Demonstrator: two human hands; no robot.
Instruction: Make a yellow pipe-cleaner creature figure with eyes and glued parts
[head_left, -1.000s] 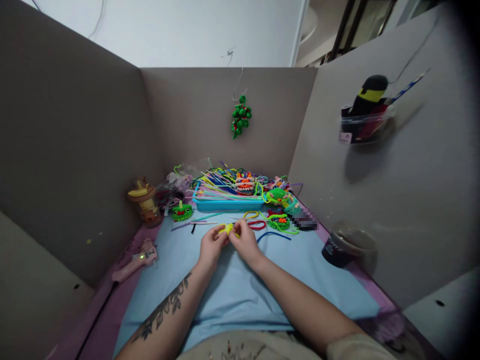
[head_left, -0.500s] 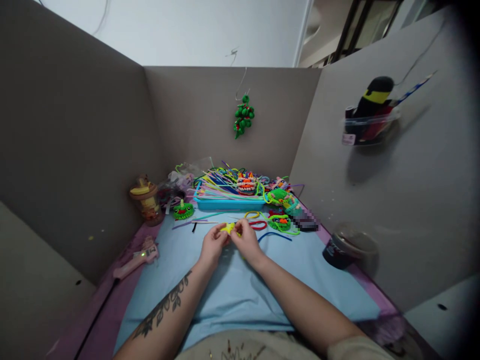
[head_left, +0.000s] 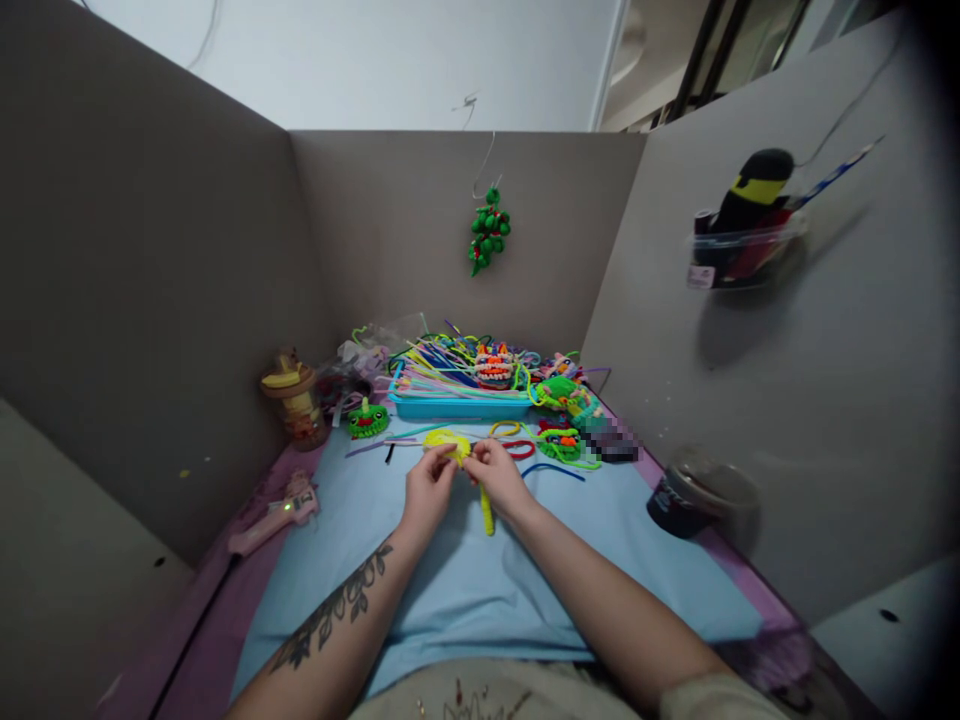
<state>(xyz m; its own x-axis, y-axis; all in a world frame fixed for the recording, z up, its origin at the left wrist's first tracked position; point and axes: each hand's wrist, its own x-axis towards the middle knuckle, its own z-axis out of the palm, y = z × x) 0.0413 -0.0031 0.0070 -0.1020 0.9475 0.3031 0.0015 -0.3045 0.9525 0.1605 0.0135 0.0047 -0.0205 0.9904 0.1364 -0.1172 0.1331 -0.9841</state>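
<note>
Between both hands is a yellow pipe cleaner, bent into a loop or coil at its left. One straight yellow end hangs down below my right hand. My left hand pinches the loop from below and left, with its fingertips closed. My right hand is closed on the same pipe cleaner just to the right, its fingertips nearly meeting the left ones. Just beyond the hands lie a red pipe cleaner loop, a yellow-orange loop and a bent blue pipe cleaner.
A blue tray piled with pipe cleaners stands behind the hands. Green woven pieces flank it. At left are a lidded cup and a pink glue gun; at right, a dark tub. Grey panels enclose the table.
The yellow pipe cleaner has turned in my fingers. Its loop now shows at the upper left and its straight end hangs below my right hand. Both hands have barely moved.
</note>
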